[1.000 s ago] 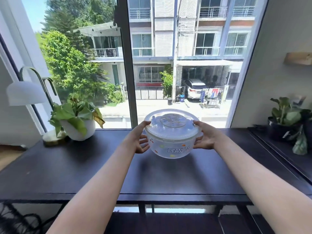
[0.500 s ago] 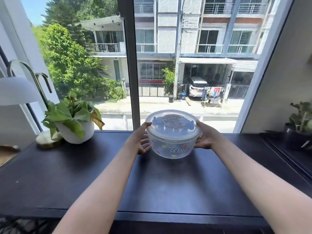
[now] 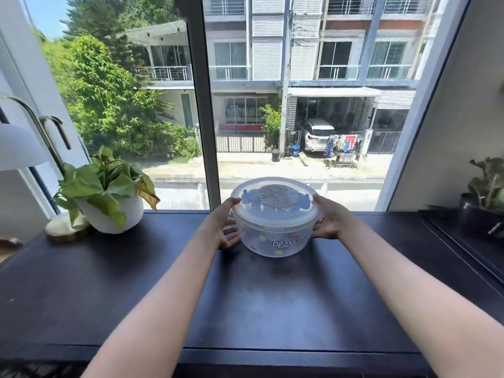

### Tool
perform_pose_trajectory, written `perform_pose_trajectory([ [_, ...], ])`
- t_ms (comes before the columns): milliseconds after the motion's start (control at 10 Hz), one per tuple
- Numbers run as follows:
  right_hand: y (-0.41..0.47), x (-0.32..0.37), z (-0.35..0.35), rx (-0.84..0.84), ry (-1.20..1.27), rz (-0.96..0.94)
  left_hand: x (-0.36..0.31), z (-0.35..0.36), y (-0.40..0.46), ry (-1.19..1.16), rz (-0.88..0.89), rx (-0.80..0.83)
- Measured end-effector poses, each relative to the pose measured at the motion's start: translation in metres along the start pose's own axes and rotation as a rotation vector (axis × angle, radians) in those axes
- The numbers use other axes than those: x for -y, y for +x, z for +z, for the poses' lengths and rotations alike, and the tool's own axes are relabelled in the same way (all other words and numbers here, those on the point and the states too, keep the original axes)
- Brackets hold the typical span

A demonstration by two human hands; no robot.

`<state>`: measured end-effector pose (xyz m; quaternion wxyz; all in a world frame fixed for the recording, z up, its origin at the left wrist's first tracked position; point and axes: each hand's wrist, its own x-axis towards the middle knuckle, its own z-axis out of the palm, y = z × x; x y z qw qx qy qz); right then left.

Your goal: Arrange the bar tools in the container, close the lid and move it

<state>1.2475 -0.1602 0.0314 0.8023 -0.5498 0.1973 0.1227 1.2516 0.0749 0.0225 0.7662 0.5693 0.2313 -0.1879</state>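
Observation:
A round clear plastic container (image 3: 275, 241) with coloured dots and the word PEANUTS stands at the far middle of the dark table (image 3: 136, 282), close to the window. Its clear lid (image 3: 275, 197) is on top. Blurred blue shapes show through the lid; I cannot make out the bar tools inside. My left hand (image 3: 222, 226) grips the container's left side and my right hand (image 3: 331, 222) grips its right side, thumbs at the lid's rim. Both arms are stretched forward.
A leafy plant in a white pot (image 3: 109, 211) stands at the far left beside a lamp base (image 3: 61, 227) and white lamp shade (image 3: 19, 148). A dark potted plant (image 3: 480, 211) sits on a side shelf at the right. The window (image 3: 300, 105) is just behind the container.
The container, held in both hands, has moved away from me toward the window and down onto the table. My view has come closer to the table.

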Motion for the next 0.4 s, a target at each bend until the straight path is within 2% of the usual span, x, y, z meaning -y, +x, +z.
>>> perform_pose_trajectory([
  [200,-0.006,-0.001,0.002,-0.076,-0.037,0.018,0.004,0.005,-0.009,-0.013,0.017,-0.008],
  [300,-0.019,-0.003,0.005,-0.154,-0.187,-0.055,0.011,0.005,-0.023,0.023,0.109,-0.072],
  [400,-0.034,0.003,0.002,-0.216,-0.291,-0.248,0.031,-0.001,-0.041,0.165,0.308,-0.213],
])
